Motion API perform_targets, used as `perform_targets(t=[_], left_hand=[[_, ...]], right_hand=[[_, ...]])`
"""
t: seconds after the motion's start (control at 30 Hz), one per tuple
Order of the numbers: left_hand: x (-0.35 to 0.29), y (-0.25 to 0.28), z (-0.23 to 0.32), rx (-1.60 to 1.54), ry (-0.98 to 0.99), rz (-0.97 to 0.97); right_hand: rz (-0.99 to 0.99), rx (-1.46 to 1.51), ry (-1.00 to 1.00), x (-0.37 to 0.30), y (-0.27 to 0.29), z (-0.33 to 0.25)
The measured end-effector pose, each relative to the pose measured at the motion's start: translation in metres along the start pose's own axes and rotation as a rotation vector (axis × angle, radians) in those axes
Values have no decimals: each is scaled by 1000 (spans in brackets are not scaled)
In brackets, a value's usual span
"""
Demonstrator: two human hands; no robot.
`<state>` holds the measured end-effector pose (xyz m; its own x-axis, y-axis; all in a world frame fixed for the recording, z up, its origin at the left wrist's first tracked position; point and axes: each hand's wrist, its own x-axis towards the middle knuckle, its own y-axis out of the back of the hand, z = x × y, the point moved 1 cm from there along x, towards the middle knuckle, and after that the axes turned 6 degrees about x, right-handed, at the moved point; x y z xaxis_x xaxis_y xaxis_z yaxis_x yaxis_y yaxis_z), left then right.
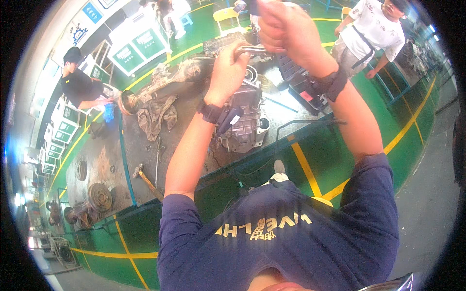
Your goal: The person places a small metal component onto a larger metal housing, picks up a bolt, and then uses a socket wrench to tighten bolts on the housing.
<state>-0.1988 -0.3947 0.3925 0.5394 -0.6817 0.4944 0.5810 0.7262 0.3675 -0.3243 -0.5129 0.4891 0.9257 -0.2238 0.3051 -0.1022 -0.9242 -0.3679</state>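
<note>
Both arms reach forward over a metal-topped workbench [145, 160]. My left hand [228, 72] is closed around one end of a shiny metal bar-like tool [253, 49]; its exact kind is unclear. At the tool's other end, my right hand [293, 36] is a fist, higher and farther right. A dark piece [253, 7] shows beyond the right fist at the picture's top edge. Below the hands sits a grey cast-metal gearbox-like housing [242, 119], partly covered by my left wrist. Right of it lies an open black tool case [301, 85].
Left of the housing lie a long rusty axle-like part [170, 77], a crumpled rag [158, 116], a hammer [145, 179] and round metal parts [99, 196]. One person [80, 82] stands across the bench at left, another [371, 36] at right. A yellow chair [227, 20] stands beyond.
</note>
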Motion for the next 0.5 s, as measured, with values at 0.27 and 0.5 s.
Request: perform_targets(t=[0.27, 0.5], left_hand=[[4, 15, -13, -112, 33, 143], [26, 3, 14, -82, -19, 224]], right_hand=[[-40, -122, 108, 8, -44, 22], [-58, -157, 250, 10, -63, 38]])
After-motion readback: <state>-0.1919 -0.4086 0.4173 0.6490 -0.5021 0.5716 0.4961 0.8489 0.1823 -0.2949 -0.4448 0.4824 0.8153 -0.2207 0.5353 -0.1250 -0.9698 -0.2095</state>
